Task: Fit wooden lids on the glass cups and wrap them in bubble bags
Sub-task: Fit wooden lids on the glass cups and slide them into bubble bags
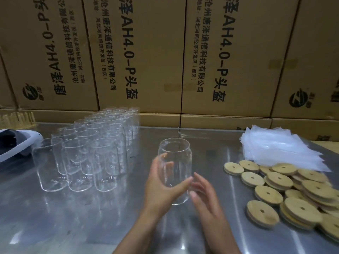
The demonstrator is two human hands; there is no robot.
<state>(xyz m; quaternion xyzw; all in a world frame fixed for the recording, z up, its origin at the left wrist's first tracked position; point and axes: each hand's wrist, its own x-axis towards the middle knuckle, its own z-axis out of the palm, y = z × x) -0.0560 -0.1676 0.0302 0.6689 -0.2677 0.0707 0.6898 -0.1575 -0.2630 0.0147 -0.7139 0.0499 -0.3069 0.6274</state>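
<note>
A clear glass cup [177, 154] stands upright at the middle of the steel table, with no lid on it. My left hand [161, 191] grips it from the left, thumb across the front and fingers behind the glass. My right hand [205, 195] is beside the cup's lower right with straight fingers; I cannot tell whether they touch it. Round wooden lids [289, 195] with centre holes lie in a loose pile at the right. A stack of clear bubble bags [278, 145] lies behind the lids.
Several rows of empty glass cups [88, 153] stand at the left. A white and dark tray-like object [16, 143] sits at the far left edge. Cardboard boxes [146, 61] form a wall along the table's back. Bare steel table [73, 217] lies in front.
</note>
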